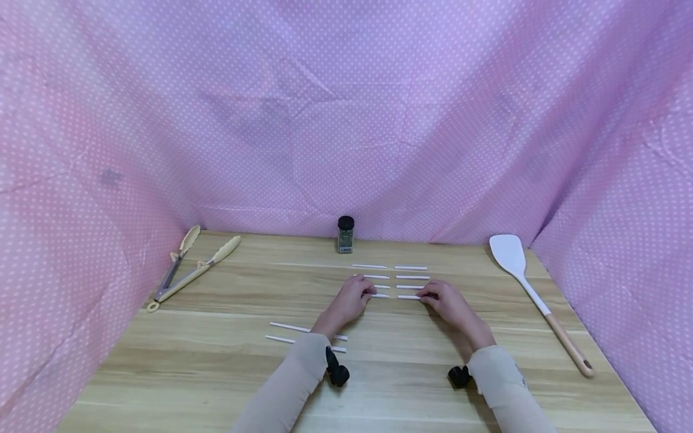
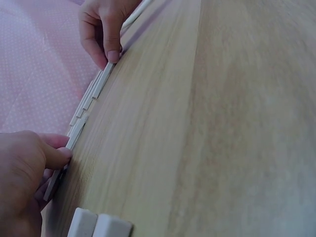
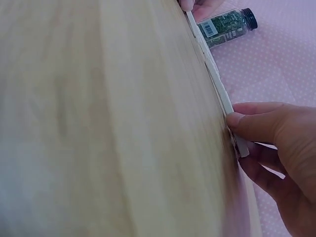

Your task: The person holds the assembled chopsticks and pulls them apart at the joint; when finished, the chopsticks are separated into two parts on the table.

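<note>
Thin white sticks lie in two side-by-side columns on the wooden table, several in each. My left hand (image 1: 349,299) pinches the nearest stick (image 1: 381,296) of the left column between thumb and fingers; this stick (image 2: 75,134) runs past the fingertips in the left wrist view. With thumb and fingers, my right hand (image 1: 445,300) pinches the outer end of the nearest stick (image 1: 408,297) in the right column. In the right wrist view that stick (image 3: 241,145) lies at the table's surface under the thumb. A short gap separates the inner ends of the two columns.
Two more white sticks (image 1: 284,326) lie partly under my left forearm. Behind the columns stands a jar of green flakes (image 1: 345,239) with a black lid. Spread tongs (image 1: 189,282) lie far left, a white spatula (image 1: 527,282) far right. Pink dotted cloth (image 1: 346,120) surrounds the wooden table (image 1: 216,379).
</note>
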A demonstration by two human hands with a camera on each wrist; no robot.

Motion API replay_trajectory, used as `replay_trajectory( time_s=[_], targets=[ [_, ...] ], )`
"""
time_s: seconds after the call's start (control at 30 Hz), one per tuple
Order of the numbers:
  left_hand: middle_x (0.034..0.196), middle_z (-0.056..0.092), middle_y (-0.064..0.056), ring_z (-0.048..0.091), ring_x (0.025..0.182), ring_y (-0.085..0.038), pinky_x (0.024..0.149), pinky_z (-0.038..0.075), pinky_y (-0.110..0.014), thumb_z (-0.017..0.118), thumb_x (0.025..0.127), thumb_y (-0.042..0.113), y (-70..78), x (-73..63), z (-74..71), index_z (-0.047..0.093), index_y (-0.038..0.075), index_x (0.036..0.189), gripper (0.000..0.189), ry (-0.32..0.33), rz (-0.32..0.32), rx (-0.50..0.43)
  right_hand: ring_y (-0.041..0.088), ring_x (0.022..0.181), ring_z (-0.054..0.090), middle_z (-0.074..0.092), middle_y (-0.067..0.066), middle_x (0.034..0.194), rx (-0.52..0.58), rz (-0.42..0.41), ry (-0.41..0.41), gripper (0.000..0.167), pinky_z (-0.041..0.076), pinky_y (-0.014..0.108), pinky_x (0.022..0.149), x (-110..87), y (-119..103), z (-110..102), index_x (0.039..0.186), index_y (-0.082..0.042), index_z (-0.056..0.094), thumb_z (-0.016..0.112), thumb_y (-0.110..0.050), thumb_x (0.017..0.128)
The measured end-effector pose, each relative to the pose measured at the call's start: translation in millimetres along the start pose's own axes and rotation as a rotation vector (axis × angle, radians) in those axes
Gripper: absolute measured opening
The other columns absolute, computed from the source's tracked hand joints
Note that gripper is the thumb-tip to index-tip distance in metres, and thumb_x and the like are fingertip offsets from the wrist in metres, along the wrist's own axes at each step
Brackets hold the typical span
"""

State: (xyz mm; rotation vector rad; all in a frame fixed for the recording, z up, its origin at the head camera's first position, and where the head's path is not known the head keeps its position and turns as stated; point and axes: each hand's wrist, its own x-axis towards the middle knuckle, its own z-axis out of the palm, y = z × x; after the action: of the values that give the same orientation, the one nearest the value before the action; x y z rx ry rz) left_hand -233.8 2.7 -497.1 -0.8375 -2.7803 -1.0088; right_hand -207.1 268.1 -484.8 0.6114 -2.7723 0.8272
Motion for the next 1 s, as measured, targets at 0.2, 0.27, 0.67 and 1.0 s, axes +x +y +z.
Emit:
replay_trajectory(
  time_s=[0.2,0.27,0.67,1.0],
  targets=[
    [0.096,0.061,-0.001,0.056,0.095,-0.017,0.087,0.047,-0.031,0.063,0.089,0.003,0.1,-0.6,-2.6,0.07,0.01,0.093,0.011,-0.023,-0.009,0.002,0.019,0.087,0.063,0.067,0.001,0.091,0.009,-0.031,0.037,0.011,0.051,0.038,0.081,-0.3,4,3,0.088,-0.013,0.074,0.073,-0.004,0.081],
    [0.096,0.061,-0.001,0.055,0.095,-0.017,0.087,0.047,-0.031,0.063,0.089,0.003,0.4,-0.8,-3.3,0.07,0.01,0.093,0.011,-0.024,-0.007,0.0,0.019,0.085,0.063,0.067,0.001,0.09,0.013,-0.05,0.058,0.012,0.051,0.037,0.079,-0.6,5,3,0.087,-0.012,0.075,0.074,-0.003,0.08],
    [0.097,0.061,-0.001,0.055,0.097,-0.017,0.09,0.046,-0.031,0.061,0.091,0.004,0.6,-2.3,-4.6,0.07,0.011,0.094,0.012,-0.039,-0.005,0.005,0.017,0.083,0.062,0.067,0.001,0.089,0.02,-0.057,0.056,0.012,0.051,0.035,0.076,-2.1,6,3,0.089,-0.01,0.075,0.073,-0.002,0.08],
    [0.102,0.059,0.002,0.054,0.1,-0.017,0.091,0.046,-0.034,0.066,0.089,0.019,-3.7,-19.0,-23.0,0.067,0.014,0.106,0.018,0.014,0.065,0.089,0.017,0.086,0.062,0.066,0.002,0.093,0.033,-0.036,0.083,0.012,0.053,0.034,0.077,-1.4,-10,-1,0.095,-0.009,0.073,0.072,-0.007,0.083]
  ],
)
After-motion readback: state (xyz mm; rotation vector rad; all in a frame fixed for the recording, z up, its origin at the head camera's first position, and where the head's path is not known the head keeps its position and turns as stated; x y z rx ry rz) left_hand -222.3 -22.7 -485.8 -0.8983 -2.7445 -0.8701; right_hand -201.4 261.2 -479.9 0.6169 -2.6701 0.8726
